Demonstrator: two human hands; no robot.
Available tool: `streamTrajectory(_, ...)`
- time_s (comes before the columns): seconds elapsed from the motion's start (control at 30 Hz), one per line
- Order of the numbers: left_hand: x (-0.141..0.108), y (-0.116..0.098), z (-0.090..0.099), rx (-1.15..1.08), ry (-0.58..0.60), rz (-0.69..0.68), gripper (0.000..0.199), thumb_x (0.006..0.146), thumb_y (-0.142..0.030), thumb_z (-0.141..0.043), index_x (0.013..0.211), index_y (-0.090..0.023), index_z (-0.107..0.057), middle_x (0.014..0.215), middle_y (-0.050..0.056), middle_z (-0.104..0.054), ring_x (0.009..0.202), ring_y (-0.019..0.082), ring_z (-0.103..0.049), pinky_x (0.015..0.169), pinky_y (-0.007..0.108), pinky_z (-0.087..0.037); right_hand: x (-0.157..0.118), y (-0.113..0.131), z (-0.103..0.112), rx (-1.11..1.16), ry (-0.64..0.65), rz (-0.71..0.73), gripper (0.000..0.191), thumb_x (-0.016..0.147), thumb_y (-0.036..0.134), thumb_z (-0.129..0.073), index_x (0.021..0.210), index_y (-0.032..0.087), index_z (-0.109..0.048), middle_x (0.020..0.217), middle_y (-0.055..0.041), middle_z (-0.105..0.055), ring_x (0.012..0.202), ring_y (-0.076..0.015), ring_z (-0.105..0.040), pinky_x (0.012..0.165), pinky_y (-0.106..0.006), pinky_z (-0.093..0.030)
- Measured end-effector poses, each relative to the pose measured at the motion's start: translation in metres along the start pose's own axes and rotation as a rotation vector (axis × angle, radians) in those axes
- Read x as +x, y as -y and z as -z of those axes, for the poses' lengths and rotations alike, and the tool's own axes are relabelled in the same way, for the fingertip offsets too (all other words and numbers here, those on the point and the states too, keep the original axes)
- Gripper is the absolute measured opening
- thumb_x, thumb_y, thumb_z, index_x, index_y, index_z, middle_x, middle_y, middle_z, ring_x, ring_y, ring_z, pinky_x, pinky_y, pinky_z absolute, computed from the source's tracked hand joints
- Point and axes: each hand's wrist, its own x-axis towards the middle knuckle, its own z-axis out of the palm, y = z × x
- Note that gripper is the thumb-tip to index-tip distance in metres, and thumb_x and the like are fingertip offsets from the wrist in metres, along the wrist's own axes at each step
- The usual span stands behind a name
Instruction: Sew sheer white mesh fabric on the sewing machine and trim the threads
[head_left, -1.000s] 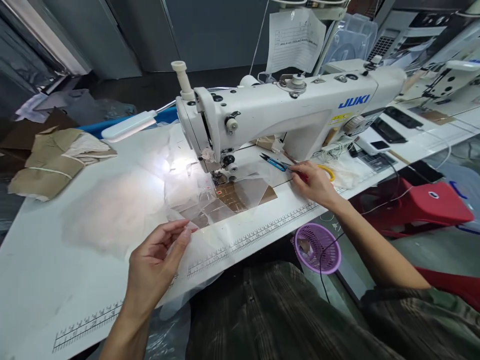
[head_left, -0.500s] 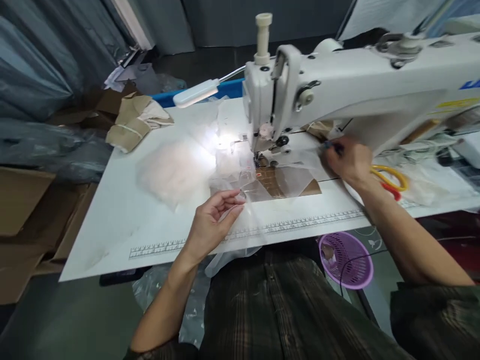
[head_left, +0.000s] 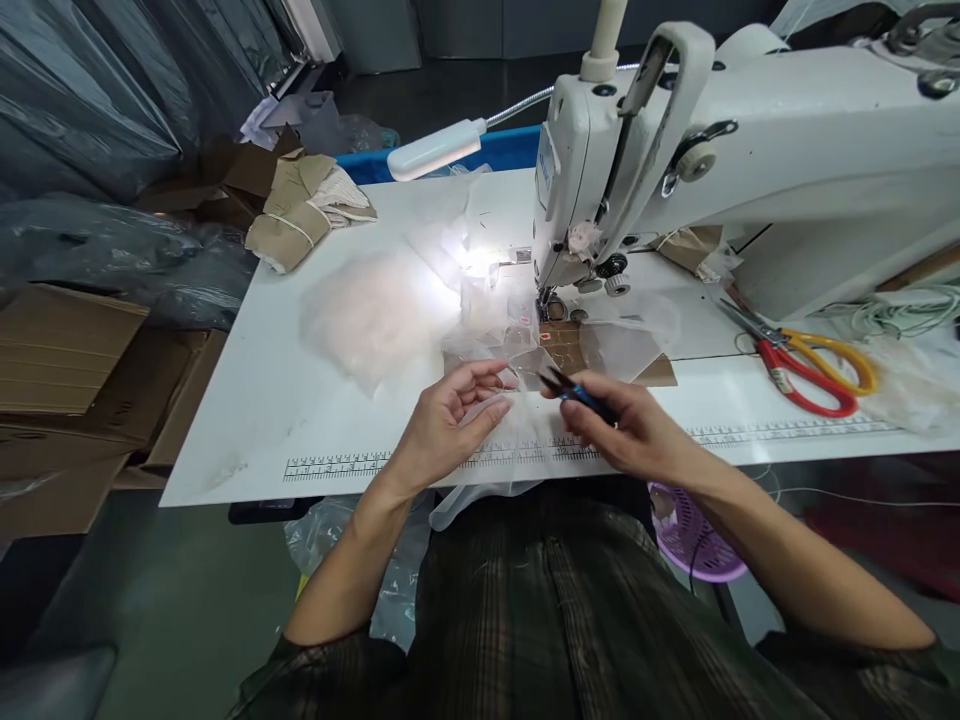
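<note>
My left hand [head_left: 454,425] pinches an edge of sheer white fabric [head_left: 487,405] in front of the sewing machine [head_left: 570,190]. Just to the right, my right hand [head_left: 626,420] grips small dark thread snips [head_left: 574,392], their tips pointing left toward the fabric. Under the needle area lies a brown patterned piece [head_left: 564,345] with translucent fabric over part of it. A pale pink, fluffy-looking pile of fabric [head_left: 367,315] rests on the table to the left, partly washed out by the lamp's glare.
Red- and yellow-handled scissors [head_left: 814,375] lie at the right. A tied beige bundle [head_left: 289,225] sits at the back left. The lamp [head_left: 436,150] reaches over the table [head_left: 225,440]. Cardboard boxes [head_left: 75,350] stand at the left, and a purple basket [head_left: 697,535] is below the table edge.
My right hand has come from beside the machine arm to near my left hand, with the snips now plainly visible. The view has shifted, and the scissors show fully.
</note>
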Motion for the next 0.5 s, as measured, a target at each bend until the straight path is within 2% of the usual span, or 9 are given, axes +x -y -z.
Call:
streamTrajectory(0.1,0.000,0.000,0.000,-0.003,-0.003,-0.009,0.043,0.085,-0.019,-0.072,0.126,-0.016,-0.059,0.114,0.009,-0.071,0.103,0.017,-0.070,0.097,0.034,-0.057,0.010,0.008,-0.014,-0.171,0.022,0.071,0.024,0.098,0.030,-0.046,0.092,0.018,-0.065,0.071,-0.0005,-0.057,0.062,-0.0128,-0.047,0.059,-0.026,-0.036)
streamTrajectory(0.27,-0.001,-0.002,0.001,0.006,0.012,-0.032,0.042,0.086,-0.017,-0.071,0.126,-0.016,-0.060,0.114,0.009,-0.071,0.105,0.018,-0.069,0.100,0.034,-0.056,0.022,0.004,-0.019,-0.306,-0.054,-0.048,0.050,0.102,0.046,-0.035,0.082,0.016,-0.070,0.056,0.0001,-0.050,0.052,-0.0135,-0.043,0.055,-0.027,-0.031)
streamTrajectory(0.5,0.000,-0.002,0.001,0.013,0.012,-0.045,0.040,0.086,-0.016,-0.071,0.125,-0.016,-0.061,0.113,0.009,-0.072,0.104,0.017,-0.069,0.097,0.033,-0.057,0.027,0.002,-0.023,-0.324,-0.064,0.005,0.045,0.100,0.047,-0.040,0.080,0.017,-0.067,0.060,-0.0013,-0.057,0.055,-0.0137,-0.048,0.056,-0.026,-0.032)
